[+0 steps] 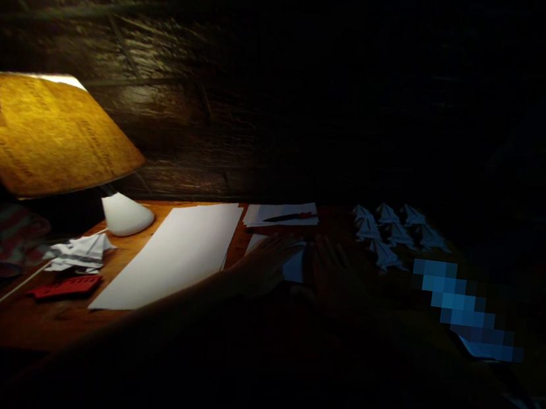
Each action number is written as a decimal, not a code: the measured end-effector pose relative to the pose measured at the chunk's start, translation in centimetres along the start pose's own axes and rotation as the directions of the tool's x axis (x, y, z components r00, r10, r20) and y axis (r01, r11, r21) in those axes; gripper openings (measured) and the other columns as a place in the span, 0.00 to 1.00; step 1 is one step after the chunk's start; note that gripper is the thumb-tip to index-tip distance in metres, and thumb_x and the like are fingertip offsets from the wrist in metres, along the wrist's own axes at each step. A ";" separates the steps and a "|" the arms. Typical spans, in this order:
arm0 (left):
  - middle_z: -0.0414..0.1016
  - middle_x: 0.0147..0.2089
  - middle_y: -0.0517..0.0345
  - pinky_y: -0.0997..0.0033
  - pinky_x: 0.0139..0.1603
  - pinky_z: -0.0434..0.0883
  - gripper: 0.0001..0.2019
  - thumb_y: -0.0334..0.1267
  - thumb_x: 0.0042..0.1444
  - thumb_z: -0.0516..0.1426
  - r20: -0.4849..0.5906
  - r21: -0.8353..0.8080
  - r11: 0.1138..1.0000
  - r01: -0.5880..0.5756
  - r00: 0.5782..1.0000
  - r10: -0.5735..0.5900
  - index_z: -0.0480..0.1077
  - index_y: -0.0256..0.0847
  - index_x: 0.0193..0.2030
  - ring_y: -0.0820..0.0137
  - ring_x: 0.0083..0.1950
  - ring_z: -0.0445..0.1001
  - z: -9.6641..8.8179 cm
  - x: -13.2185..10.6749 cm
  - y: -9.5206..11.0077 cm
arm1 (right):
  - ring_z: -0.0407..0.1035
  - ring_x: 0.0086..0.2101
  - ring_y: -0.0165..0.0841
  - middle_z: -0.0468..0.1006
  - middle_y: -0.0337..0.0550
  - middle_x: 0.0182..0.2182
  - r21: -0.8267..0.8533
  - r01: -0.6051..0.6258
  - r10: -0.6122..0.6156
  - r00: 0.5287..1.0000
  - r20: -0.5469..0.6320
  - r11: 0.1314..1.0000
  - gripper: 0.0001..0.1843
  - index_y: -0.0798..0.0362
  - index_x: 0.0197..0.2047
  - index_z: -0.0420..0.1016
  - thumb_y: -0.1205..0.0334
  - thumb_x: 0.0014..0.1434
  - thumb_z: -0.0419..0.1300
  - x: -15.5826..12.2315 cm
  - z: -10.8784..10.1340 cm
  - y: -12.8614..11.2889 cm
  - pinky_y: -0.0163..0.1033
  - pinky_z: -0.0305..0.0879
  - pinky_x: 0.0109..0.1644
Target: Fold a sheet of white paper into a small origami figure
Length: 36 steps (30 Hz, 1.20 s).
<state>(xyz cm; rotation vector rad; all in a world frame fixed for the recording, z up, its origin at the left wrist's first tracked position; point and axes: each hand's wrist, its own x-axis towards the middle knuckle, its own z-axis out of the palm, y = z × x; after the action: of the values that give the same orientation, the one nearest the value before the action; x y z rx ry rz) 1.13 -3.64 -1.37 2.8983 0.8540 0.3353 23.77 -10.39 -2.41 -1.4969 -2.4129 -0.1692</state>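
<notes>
The scene is very dark. My left hand (268, 264) lies flat on a small white paper sheet (294, 268) at the middle of the wooden table (39, 322), fingers stretched out. My right hand (332, 268) rests just to the right of it, fingers spread, pressing on the same sheet, whose right part is hidden in shadow. A large white sheet (172, 255) lies to the left of my hands. Several folded white paper figures (393, 236) stand in a group to the right and behind.
A lit lamp with a yellow shade (43, 133) and white base (125, 214) stands at the back left. Crumpled paper (81, 250) and a red flat object (66, 287) lie below it. Behind my hands, a red-handled knife (288, 217) rests on another sheet.
</notes>
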 end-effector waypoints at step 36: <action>0.38 0.80 0.39 0.48 0.77 0.45 0.41 0.60 0.68 0.49 0.040 0.083 0.988 0.133 0.990 -0.137 0.43 0.35 0.78 0.54 0.80 0.38 1.1 -1.0 0.3 | 0.44 0.72 0.56 0.51 0.71 0.73 -0.034 0.018 -0.017 0.999 0.028 0.999 0.49 0.67 0.74 0.51 0.34 0.67 0.44 0.1 2.2 1.7 0.63 0.44 0.72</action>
<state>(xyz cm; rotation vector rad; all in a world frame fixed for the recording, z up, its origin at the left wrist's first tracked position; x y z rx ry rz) 0.70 -4.52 -2.54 2.8874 1.0728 0.2271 24.83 -9.00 -4.58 -1.5028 -2.4574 -0.1960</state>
